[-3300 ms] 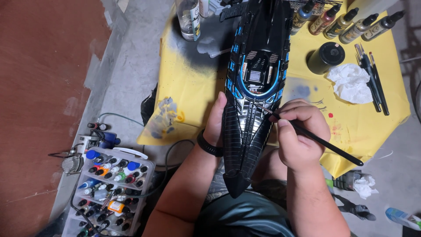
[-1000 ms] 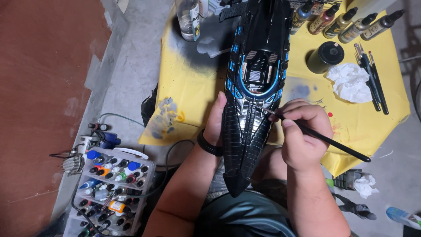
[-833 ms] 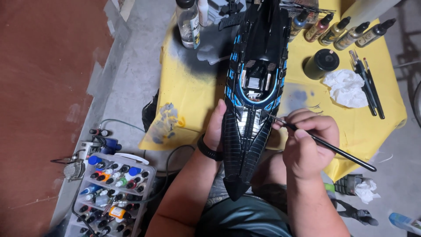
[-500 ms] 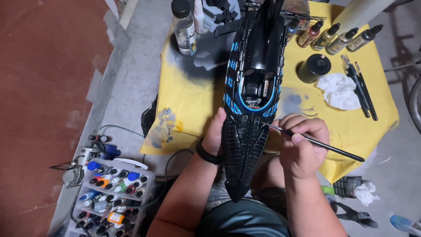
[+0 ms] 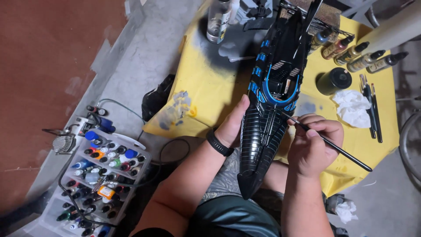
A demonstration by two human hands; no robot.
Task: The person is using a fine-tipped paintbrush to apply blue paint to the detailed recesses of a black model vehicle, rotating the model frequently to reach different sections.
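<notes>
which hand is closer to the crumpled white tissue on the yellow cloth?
Right. The right hand holds a brush just beside the crumpled white tissue; the left hand is across the black model.

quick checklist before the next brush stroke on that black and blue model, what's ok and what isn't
1. Model braced: the left hand lies flat against the side of the long black model. Ok.
2. Brush grip: the right hand pinches the thin black brush like a pen. Ok.
3. Tip placement: the brush tip meets the hull just below the blue trim. Ok.
4. Paint on the bristles: too small to see. Cannot tell.
5. Wiping cloth at hand: a crumpled white tissue lies on the yellow sheet by the right hand. Ok.
6. Dark jar open: cannot tell.
</notes>
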